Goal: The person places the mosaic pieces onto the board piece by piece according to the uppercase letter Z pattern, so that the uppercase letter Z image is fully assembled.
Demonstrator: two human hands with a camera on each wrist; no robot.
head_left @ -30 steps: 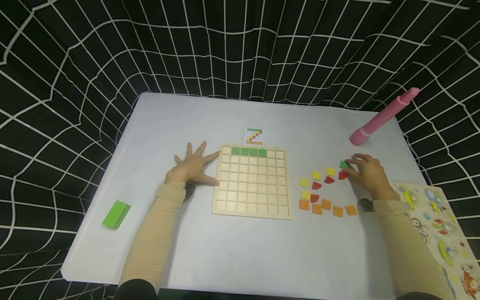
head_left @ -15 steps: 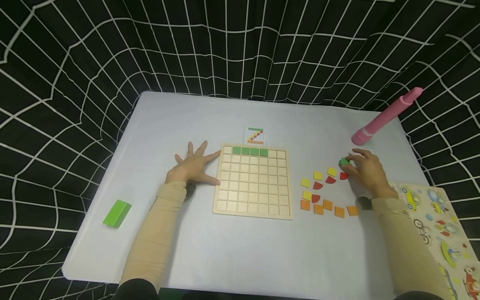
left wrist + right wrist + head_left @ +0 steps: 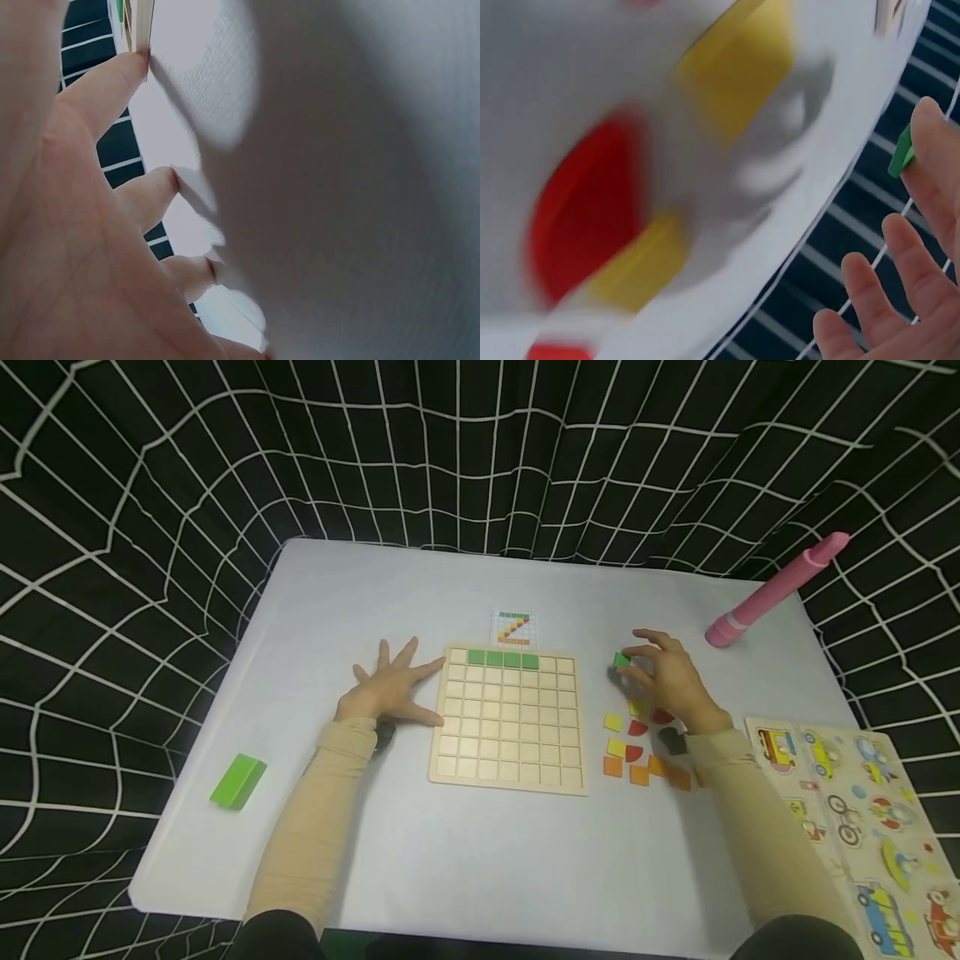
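A wooden grid board (image 3: pixel 510 718) lies mid-table with several green squares (image 3: pixel 495 657) in its top row. My left hand (image 3: pixel 386 693) is spread on the table, thumb and index finger touching the board's left edge; the left wrist view shows a fingertip at the board's edge (image 3: pixel 142 30). My right hand (image 3: pixel 671 681) pinches a green square (image 3: pixel 622 660) between thumb and index finger, right of the board and above the loose pieces. In the right wrist view the green piece (image 3: pixel 902 153) shows beside the thumb, the other fingers apart.
A pattern card (image 3: pixel 514 628) lies behind the board. Yellow (image 3: pixel 612 722), red (image 3: pixel 637 727) and orange pieces (image 3: pixel 612 767) lie right of it. A pink marker-shaped object (image 3: pixel 772 593) stands at the back right, a green block (image 3: pixel 238 782) sits left, and picture puzzles (image 3: pixel 847 793) lie right.
My right hand has picked up the green square and moved it left toward the board, uncovering more of the puzzle boards. My left hand has stayed by the board.
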